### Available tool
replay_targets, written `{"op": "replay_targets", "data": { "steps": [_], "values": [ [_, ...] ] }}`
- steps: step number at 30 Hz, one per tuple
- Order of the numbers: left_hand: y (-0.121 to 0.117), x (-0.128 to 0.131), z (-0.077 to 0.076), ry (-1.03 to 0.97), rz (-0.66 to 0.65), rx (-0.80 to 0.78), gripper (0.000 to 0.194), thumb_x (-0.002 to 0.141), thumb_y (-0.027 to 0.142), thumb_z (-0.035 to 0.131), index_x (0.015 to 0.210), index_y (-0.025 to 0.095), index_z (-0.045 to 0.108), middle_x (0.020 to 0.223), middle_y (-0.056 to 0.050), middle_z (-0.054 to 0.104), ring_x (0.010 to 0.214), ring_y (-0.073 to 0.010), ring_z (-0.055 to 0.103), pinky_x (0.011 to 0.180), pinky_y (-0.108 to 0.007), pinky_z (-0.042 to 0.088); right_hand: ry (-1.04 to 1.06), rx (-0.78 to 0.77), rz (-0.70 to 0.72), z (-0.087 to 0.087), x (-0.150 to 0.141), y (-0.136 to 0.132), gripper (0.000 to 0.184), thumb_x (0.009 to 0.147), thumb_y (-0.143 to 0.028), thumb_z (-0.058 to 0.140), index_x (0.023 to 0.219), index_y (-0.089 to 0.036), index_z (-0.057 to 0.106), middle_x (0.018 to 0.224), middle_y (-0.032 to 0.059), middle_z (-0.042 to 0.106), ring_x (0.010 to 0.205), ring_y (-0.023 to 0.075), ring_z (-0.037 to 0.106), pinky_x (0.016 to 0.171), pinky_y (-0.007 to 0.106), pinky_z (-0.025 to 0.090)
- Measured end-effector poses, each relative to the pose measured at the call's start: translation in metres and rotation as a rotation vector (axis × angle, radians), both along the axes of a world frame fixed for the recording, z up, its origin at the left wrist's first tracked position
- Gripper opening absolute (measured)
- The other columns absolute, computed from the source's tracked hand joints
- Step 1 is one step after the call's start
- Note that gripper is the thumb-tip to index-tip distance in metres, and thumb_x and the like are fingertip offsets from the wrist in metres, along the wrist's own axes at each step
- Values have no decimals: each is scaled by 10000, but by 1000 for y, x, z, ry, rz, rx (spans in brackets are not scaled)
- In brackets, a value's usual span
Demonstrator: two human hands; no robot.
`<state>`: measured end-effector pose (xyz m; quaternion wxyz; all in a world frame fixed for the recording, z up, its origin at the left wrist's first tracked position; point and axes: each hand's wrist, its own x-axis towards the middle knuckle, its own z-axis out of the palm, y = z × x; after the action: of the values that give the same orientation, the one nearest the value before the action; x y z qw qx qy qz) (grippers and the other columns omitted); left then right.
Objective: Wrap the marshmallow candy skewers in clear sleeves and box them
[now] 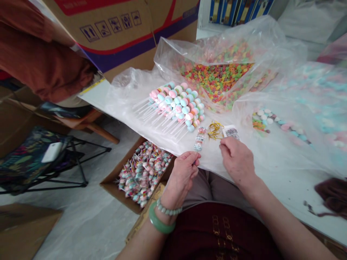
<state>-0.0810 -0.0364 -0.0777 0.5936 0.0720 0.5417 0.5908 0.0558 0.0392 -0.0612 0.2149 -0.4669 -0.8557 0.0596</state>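
Left hand (183, 173): fingers (191, 159) pinched together just over the edge of the clear plastic sheet (130, 88), with a jade bangle (161, 220) and a beaded bracelet (168, 210) at the wrist; any item between the fingertips too small to tell. Right hand (237, 160): fingers (226, 144) lightly curled against the sheet, no held item visible, just below a printed label card (231, 132). Hands apart, neither clamped on any visible item. Just above and between both hands, on the sheet: one bagged candy stick (200, 139), beside a tangle of gold twist ties (215, 130), with the label card on the far side of the ties. Farther along the sheet: a stack of pastel candy sticks (176, 103), white sticks pointing left. Beyond the stack, a clear bag of multicoloured ring candy (217, 77). Below the left hand, an open cardboard box (114, 184) of wrapped candy sticks. At upper left, a rust-orange sleeve (46, 61) of a nearby person, beside a printed cardboard carton (119, 32).
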Motion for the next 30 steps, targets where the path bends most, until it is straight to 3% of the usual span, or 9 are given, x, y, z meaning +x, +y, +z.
{"op": "replay_targets", "data": {
  "steps": [2,4,10,13,16,21,30],
  "values": [
    [1,4,1,-40,-43,26,252,671,326,689,671,130,531,508,62,438,325,3,238,335,-167,110,34,50,151,3,-14,-16,212,889,-162,428,761,-191,595,762,68,589,769,213,520,703,320,355],
    [0,6,2,-71,-64,45,282,674,336,697,634,139,499,503,63,424,331,0,240,337,-169,107,115,-7,235,2,-25,-25,228,885,-150,425,734,-191,592,760,69,584,781,213,519,723,327,370],
    [-3,-2,-2,-86,-74,24,193,692,281,663,743,117,575,524,47,469,327,-2,229,339,-176,115,750,-677,136,-2,-22,-22,158,811,-207,544,954,-211,611,822,-1,631,759,160,572,702,275,445],
    [-2,-2,-5,-92,-88,29,155,698,252,641,705,122,556,520,46,460,331,-4,230,342,-179,96,799,-829,194,-2,-21,-22,116,776,-211,550,840,-211,648,799,-11,646,782,164,585,739,286,451],
    [-3,1,-7,-90,-121,39,176,689,256,666,720,120,560,534,43,471,341,-3,244,348,-177,101,684,-738,155,-6,-23,-25,140,760,-213,532,792,-219,668,799,-8,666,791,175,595,764,308,447],
    [-7,3,-10,-121,-183,75,280,680,341,720,699,115,555,540,44,469,356,-1,249,361,-182,125,514,-639,-30,-15,-21,-27,98,741,-243,548,799,-222,624,623,-40,595,577,147,531,573,263,400],
    [-4,4,-6,-63,-168,118,399,613,437,771,630,123,526,520,53,436,385,-14,302,379,-188,167,228,-175,121,-16,-18,-31,220,828,-165,453,715,-202,639,761,56,647,774,205,565,703,312,393]
  ]
}}
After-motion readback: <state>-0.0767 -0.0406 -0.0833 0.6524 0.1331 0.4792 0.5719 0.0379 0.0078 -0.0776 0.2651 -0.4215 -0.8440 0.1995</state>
